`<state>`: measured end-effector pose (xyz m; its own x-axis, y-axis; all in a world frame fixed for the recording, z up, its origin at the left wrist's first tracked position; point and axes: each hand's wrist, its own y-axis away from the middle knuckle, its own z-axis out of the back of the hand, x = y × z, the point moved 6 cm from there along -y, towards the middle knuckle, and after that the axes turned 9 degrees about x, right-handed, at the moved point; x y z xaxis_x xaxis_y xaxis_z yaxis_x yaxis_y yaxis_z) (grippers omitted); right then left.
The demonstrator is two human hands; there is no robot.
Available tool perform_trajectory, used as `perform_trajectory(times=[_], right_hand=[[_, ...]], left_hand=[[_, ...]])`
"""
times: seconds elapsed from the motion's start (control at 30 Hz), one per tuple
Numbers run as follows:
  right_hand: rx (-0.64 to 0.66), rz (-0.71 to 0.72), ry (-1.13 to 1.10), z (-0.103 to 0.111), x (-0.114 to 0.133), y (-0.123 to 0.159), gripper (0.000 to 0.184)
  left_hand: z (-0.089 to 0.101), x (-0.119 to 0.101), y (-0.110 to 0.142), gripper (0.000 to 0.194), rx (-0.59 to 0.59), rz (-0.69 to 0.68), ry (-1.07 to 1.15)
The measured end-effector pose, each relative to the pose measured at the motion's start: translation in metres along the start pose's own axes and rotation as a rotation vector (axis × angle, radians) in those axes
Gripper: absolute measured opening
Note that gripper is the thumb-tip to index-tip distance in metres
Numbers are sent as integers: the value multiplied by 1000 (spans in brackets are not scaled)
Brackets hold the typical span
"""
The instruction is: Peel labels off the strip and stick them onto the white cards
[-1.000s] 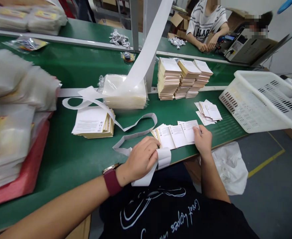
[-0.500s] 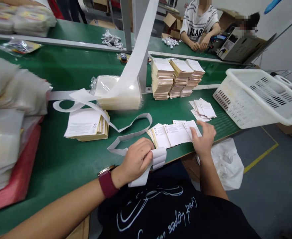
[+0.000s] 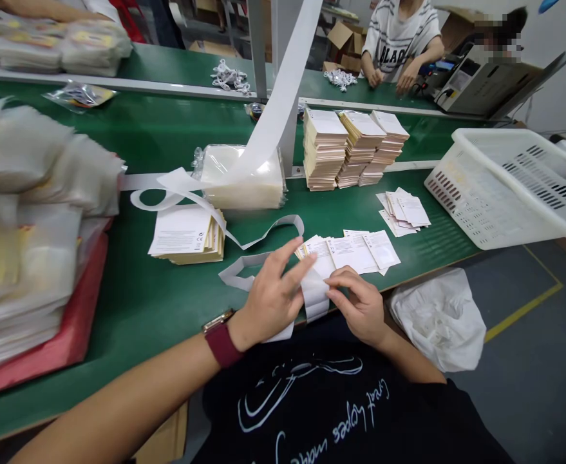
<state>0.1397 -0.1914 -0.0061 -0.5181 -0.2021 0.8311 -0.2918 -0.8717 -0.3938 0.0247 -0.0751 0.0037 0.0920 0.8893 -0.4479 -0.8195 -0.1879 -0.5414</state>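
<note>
My left hand [image 3: 268, 299] holds the end of a long white label strip [image 3: 314, 293] at the table's near edge, fingers partly stretched over it. My right hand [image 3: 360, 303] has come to the same strip end and pinches it from the right. The strip [image 3: 263, 129] runs back over the green table and up past a metal post. Just beyond my hands lies a fanned row of small white printed cards [image 3: 355, 251].
Three tall card stacks [image 3: 355, 151] stand behind, loose cards [image 3: 403, 209] to the right, a card pile [image 3: 186, 235] to the left. A wrapped pack [image 3: 241, 177], bagged goods [image 3: 26, 212], a white basket [image 3: 514, 187] and a white bag [image 3: 440, 319] surround. A person in a striped shirt [image 3: 401, 38] sits across.
My right hand left the fanned cards and moved back left to the strip end by my left hand. My left fingers opened out over the strip.
</note>
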Motion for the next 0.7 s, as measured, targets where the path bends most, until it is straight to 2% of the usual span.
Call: perform_trajectory(times=[0.07,0.13,0.27,0.37,0.43,0.5,0.57,0.63,0.7], right_hand=[[-4,28,29,0,3,2,20],[-22,83,120,-1,7,6,20],[-137,218,347,6,14,18,17],[-334,239,312,34,12,25,12],[-503,117,235,62,0,25,8],[-567,-59,226,82,-18,18,7],[-475,-205,243,89,-39,4,11],[-345,-312,221,85,-60,-7,14],[-272,-381,186,79,-76,-12,15]], left_hand=[[-3,-11,1,38,56,-136,-19],[-6,-17,1,28,107,-207,-4],[-13,-23,-3,17,133,-206,-24],[-20,-28,-11,15,149,-179,-81],[-28,-32,-18,15,202,-193,-140],[-38,-36,-25,14,276,-245,-188],[-49,-36,-29,14,338,-279,-203],[-58,-33,-29,15,371,-282,-193],[-64,-30,-26,14,400,-279,-190]])
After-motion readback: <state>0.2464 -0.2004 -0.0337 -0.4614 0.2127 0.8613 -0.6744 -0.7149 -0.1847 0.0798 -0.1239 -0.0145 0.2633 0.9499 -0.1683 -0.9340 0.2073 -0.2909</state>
